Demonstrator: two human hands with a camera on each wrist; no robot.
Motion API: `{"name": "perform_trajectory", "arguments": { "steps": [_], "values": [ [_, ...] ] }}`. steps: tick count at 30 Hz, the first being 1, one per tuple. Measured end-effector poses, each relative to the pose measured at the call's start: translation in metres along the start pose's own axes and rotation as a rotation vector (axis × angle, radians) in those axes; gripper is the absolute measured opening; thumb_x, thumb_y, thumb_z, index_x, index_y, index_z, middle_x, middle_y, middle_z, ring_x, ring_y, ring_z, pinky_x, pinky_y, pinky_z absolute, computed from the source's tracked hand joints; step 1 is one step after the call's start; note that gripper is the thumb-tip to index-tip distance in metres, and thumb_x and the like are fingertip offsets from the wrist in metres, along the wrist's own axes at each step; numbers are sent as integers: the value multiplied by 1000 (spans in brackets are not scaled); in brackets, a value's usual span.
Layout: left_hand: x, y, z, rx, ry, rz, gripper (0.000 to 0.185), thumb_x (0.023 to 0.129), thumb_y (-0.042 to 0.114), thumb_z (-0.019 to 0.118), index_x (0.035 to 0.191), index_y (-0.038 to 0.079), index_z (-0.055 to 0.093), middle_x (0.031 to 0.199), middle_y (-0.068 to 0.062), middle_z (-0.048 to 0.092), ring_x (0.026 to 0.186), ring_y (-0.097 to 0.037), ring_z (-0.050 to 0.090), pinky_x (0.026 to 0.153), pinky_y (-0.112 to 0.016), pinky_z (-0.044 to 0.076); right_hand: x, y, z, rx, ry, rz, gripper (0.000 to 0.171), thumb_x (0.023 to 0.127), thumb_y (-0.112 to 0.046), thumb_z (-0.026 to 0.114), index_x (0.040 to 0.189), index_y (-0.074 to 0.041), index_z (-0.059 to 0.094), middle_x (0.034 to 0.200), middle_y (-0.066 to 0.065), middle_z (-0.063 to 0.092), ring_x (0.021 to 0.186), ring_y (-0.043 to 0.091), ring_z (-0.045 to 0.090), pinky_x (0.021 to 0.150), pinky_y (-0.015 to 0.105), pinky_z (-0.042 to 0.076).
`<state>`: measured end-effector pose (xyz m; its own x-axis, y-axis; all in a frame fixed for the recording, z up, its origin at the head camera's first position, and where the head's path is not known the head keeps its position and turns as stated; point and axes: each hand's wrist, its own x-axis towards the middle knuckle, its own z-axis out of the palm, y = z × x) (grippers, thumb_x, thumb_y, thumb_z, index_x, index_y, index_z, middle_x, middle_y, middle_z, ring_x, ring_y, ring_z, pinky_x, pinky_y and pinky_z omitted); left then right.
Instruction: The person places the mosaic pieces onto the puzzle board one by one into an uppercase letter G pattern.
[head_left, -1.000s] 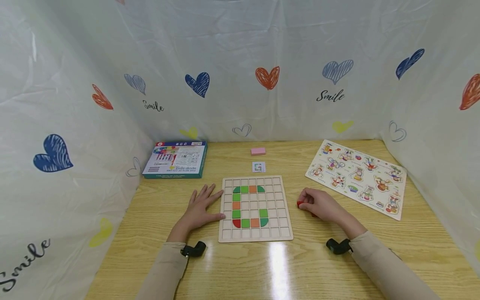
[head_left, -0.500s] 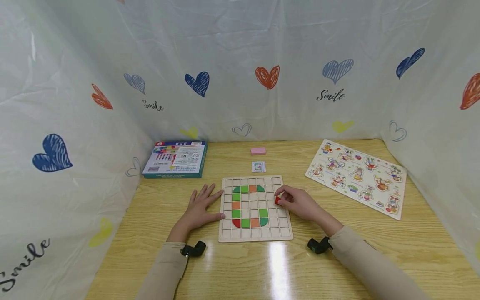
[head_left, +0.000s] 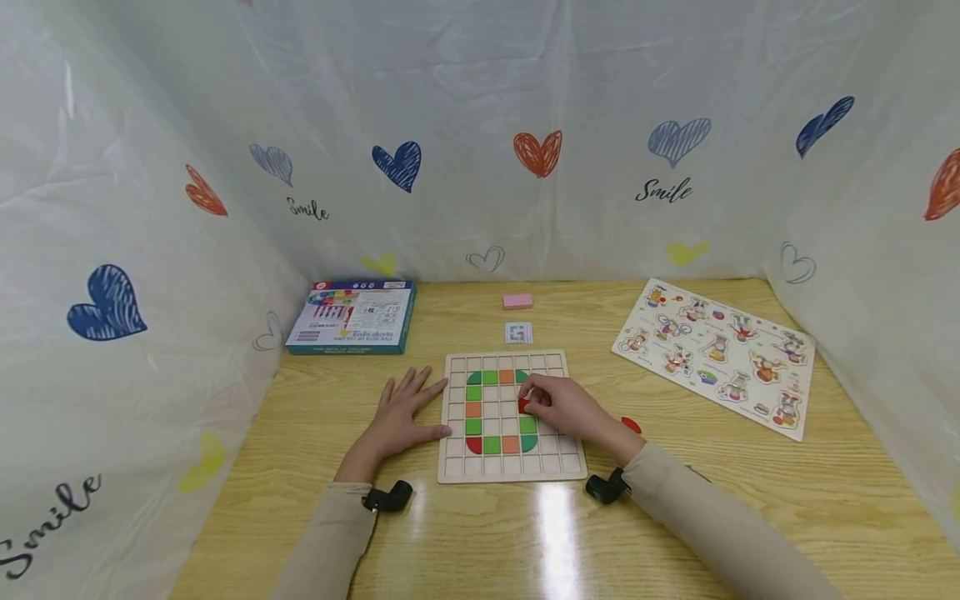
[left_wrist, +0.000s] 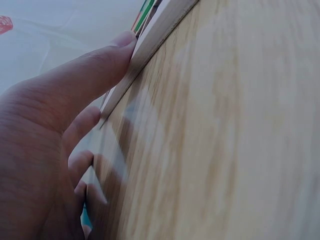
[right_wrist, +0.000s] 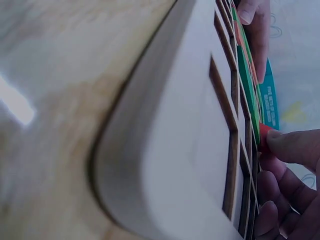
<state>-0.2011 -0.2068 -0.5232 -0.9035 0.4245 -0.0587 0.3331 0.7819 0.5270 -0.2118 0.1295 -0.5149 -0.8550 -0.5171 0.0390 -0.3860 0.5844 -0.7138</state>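
A square wooden grid board (head_left: 457, 472) lies on the table, with green, orange and red tiles set in some of its cells in a C-like outline. My right hand (head_left: 564, 407) pinches a red tile (head_left: 523, 407) between thumb and fingers, right at a cell on the right side of the outline. In the right wrist view the red tile (right_wrist: 264, 138) sits beside a green tile (right_wrist: 248, 82). My left hand (head_left: 401, 421) lies spread, its thumb and forefinger touching the board's left edge. The left wrist view shows its thumb (left_wrist: 95, 70) against that edge.
Another red piece (head_left: 631, 425) lies on the table behind the right wrist. A small pattern card (head_left: 518, 333) and a pink block (head_left: 517, 301) are beyond the board. At back left is a boxed set (head_left: 351, 318); at right, a picture puzzle board (head_left: 716, 358).
My right hand has carried the red tile leftward from the table onto the board, uncovering another red piece behind it. The left hand has stayed in place.
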Motion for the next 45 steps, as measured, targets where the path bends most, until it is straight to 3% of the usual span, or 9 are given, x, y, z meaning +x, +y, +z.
{"name": "perform_trajectory", "arguments": {
  "steps": [8,15,21,28,38,45],
  "values": [
    [-1,2,-1,-6,3,-2,88,86,57,75,159,24,39,169,-11,17,156,-36,3,121,-59,-10,0,-3,1,-57,19,7,9,96,-14,71,104,-16,76,85,-9,63,75,8,53,68,27,48],
    [0,1,-1,-12,-7,-11,88,86,58,74,159,25,39,170,-10,16,156,-35,2,122,-58,-10,-5,-3,0,-82,42,40,16,97,-19,70,111,-17,79,99,-8,70,85,7,58,79,31,52],
    [1,1,-1,-4,-9,-11,89,85,59,74,159,26,38,170,-10,16,157,-35,2,122,-58,-10,-16,0,-8,-62,52,9,19,98,-18,69,114,-15,77,96,-8,67,82,9,56,74,29,50],
    [0,2,-2,-10,-6,-7,88,86,57,75,159,24,39,169,-11,17,156,-36,3,121,-59,-10,-35,6,-24,-54,86,48,18,98,-14,68,115,-14,75,95,-8,65,83,9,57,74,30,51],
    [0,3,-2,-8,-13,-17,88,86,58,75,159,25,39,170,-10,16,156,-36,2,122,-59,-9,-76,40,-55,-100,148,110,20,97,-12,70,116,-10,74,95,-6,66,83,8,58,72,30,51],
    [1,0,0,1,-12,-11,88,86,59,74,159,26,39,170,-10,16,156,-36,2,122,-59,-9,-100,55,-72,-90,100,160,22,97,-17,71,116,-8,73,94,-5,64,79,7,56,68,27,50]
  ]
}}
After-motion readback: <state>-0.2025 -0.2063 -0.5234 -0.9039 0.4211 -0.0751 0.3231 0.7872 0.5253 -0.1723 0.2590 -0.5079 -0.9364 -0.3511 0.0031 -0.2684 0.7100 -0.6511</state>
